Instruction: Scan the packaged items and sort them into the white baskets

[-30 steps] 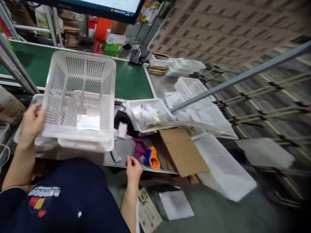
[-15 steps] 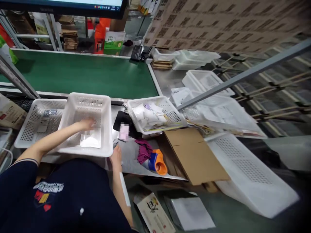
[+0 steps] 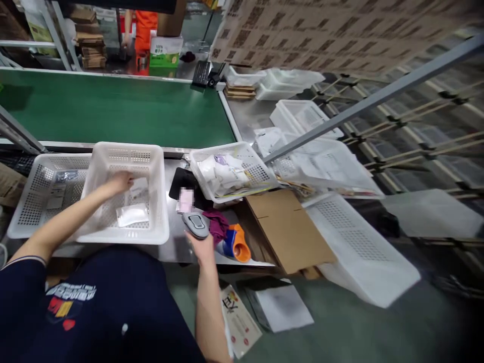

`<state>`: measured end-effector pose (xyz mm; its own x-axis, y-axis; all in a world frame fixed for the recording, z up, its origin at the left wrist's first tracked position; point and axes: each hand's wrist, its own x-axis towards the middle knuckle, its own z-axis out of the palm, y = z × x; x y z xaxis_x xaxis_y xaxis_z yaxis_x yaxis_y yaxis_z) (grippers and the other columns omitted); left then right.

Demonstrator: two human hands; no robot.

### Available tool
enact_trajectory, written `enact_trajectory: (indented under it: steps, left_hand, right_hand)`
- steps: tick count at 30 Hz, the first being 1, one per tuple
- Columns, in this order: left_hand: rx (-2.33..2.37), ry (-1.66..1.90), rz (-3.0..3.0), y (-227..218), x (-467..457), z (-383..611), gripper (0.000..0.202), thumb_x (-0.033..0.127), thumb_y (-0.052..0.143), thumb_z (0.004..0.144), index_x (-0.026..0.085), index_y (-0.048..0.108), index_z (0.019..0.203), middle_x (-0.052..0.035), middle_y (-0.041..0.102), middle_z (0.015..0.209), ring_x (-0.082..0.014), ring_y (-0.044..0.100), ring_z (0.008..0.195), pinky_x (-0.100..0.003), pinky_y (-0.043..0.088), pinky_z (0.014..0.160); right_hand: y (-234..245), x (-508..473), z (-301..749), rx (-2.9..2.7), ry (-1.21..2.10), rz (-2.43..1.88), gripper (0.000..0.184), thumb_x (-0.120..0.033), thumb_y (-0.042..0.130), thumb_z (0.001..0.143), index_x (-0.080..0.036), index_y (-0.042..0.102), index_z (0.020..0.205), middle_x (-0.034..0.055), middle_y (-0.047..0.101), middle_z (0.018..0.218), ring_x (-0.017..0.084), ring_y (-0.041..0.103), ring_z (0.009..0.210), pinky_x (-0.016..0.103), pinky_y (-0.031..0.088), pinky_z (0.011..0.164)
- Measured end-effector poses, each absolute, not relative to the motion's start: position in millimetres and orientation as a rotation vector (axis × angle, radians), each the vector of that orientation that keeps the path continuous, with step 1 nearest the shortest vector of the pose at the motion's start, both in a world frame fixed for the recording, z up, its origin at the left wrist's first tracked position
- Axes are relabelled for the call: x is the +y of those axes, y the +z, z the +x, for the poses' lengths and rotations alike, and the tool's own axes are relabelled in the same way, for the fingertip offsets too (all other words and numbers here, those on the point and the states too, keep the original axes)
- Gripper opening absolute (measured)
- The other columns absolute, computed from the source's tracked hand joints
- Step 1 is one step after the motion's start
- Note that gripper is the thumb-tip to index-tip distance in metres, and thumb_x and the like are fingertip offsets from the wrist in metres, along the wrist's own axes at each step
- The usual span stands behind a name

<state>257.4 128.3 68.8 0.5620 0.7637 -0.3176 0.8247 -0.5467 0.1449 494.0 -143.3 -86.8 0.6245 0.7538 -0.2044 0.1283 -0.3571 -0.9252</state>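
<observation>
In the head view, my left hand (image 3: 120, 182) reaches into the front white basket (image 3: 164, 201). Its fingers curl together at the edge of a clear-and-white packet (image 3: 139, 187). A second white packet (image 3: 133, 215) lies nearer to me on the basket floor. My right hand (image 3: 202, 248) grips a grey handheld scanner (image 3: 195, 225) over the metal table, just right of the basket. Close to the scanner are a pixelated pink item (image 3: 185, 200) on a black mat (image 3: 181, 180), a crumpled purple cloth (image 3: 216, 226) and a blue-and-orange tape dispenser (image 3: 237, 243).
A perforated basket (image 3: 28, 222) with small packets stands at left, partly behind the front one. Another basket (image 3: 260, 171) holds white bags at right. Beyond runs a green conveyor belt (image 3: 121, 108). Cardboard (image 3: 291, 232) and a long white bin (image 3: 363, 252) flank the table's right.
My right hand has come up from beside the basket with the scanner in view. My left hand's fingers have closed in at the packet. The camera view has shifted.
</observation>
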Motion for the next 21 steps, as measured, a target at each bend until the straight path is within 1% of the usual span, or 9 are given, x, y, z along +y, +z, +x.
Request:
enact_trajectory:
  steps: [2, 4, 6, 8, 9, 10, 13, 16, 21]
  left_hand:
    - [1.389, -0.146, 2.556, 96, 137, 246, 0.029, 0.027, 0.049, 0.095, 0.017, 0.076, 0.098, -0.0127, 0.078, 0.098, -0.0281, 0.070, 0.094, -0.035, 0.052, 0.084]
    - [1.455, 0.039, 2.578, 117, 141, 229, 0.031, 0.036, 0.052, 0.096, 0.017, 0.077, 0.098, -0.0120, 0.078, 0.097, -0.0289, 0.071, 0.095, -0.036, 0.054, 0.087]
    - [1.528, 0.177, 2.595, 127, 137, 206, 0.031, 0.036, 0.056, 0.094, 0.017, 0.079, 0.102, -0.0135, 0.078, 0.110, -0.0316, 0.070, 0.110, -0.040, 0.054, 0.099]
    - [1.632, 0.149, 2.571, 125, 125, 183, 0.030, 0.031, 0.059, 0.092, 0.016, 0.081, 0.105, -0.0159, 0.075, 0.121, -0.0350, 0.066, 0.125, -0.044, 0.052, 0.109]
    - [1.688, 0.046, 2.528, 120, 118, 173, 0.029, 0.028, 0.060, 0.091, 0.015, 0.082, 0.105, -0.0174, 0.075, 0.121, -0.0364, 0.066, 0.127, -0.046, 0.052, 0.110]
    - [1.749, -0.089, 2.465, 115, 109, 164, 0.028, 0.026, 0.060, 0.091, 0.015, 0.082, 0.104, -0.0192, 0.075, 0.119, -0.0377, 0.068, 0.124, -0.047, 0.054, 0.107]
    - [1.893, -0.353, 2.300, 101, 86, 152, 0.032, 0.022, 0.054, 0.096, 0.011, 0.082, 0.106, -0.0247, 0.073, 0.119, -0.0395, 0.074, 0.110, -0.046, 0.059, 0.093]
    - [1.929, -0.319, 2.293, 102, 73, 161, 0.036, 0.021, 0.048, 0.100, 0.011, 0.081, 0.111, -0.0268, 0.071, 0.124, -0.0411, 0.074, 0.110, -0.048, 0.059, 0.090]
    - [1.941, -0.185, 2.311, 126, 70, 190, 0.036, 0.012, 0.050, 0.095, 0.010, 0.082, 0.111, -0.0268, 0.072, 0.115, -0.0415, 0.074, 0.107, -0.051, 0.058, 0.089]
  right_hand:
    - [-48, -146, 499, -0.834, 0.783, -1.734, 0.056, -0.050, 0.079, 0.069, -0.015, 0.071, 0.112, 0.0160, 0.078, 0.111, 0.032, 0.073, 0.102, 0.050, 0.059, 0.097]
    - [-9, -143, 497, -1.068, 0.753, -1.645, 0.053, -0.045, 0.080, 0.072, -0.017, 0.072, 0.116, 0.0132, 0.077, 0.114, 0.029, 0.073, 0.103, 0.047, 0.059, 0.098]
    - [21, -135, 491, -1.298, 0.714, -1.609, 0.047, -0.040, 0.077, 0.076, -0.019, 0.073, 0.118, 0.0121, 0.075, 0.115, 0.028, 0.072, 0.104, 0.045, 0.059, 0.096]
    - [36, -126, 483, -1.408, 0.709, -1.630, 0.046, -0.041, 0.074, 0.078, -0.019, 0.074, 0.118, 0.0131, 0.073, 0.118, 0.030, 0.072, 0.106, 0.046, 0.059, 0.095]
    - [38, -122, 480, -1.411, 0.718, -1.651, 0.046, -0.042, 0.074, 0.077, -0.018, 0.074, 0.117, 0.0139, 0.073, 0.118, 0.031, 0.073, 0.106, 0.048, 0.060, 0.095]
    - [36, -120, 478, -1.397, 0.726, -1.671, 0.047, -0.044, 0.074, 0.076, -0.017, 0.074, 0.115, 0.0146, 0.073, 0.116, 0.033, 0.073, 0.106, 0.049, 0.060, 0.095]
    - [25, -121, 476, -1.323, 0.746, -1.678, 0.049, -0.048, 0.076, 0.074, -0.016, 0.074, 0.111, 0.0153, 0.075, 0.112, 0.034, 0.073, 0.104, 0.051, 0.060, 0.093]
    - [17, -130, 480, -1.266, 0.752, -1.688, 0.052, -0.053, 0.079, 0.073, -0.017, 0.074, 0.110, 0.0146, 0.076, 0.110, 0.033, 0.073, 0.102, 0.052, 0.061, 0.094]
    - [16, -144, 485, -1.192, 0.717, -1.750, 0.051, -0.058, 0.078, 0.072, -0.022, 0.074, 0.107, 0.0110, 0.078, 0.105, 0.033, 0.073, 0.098, 0.052, 0.061, 0.094]
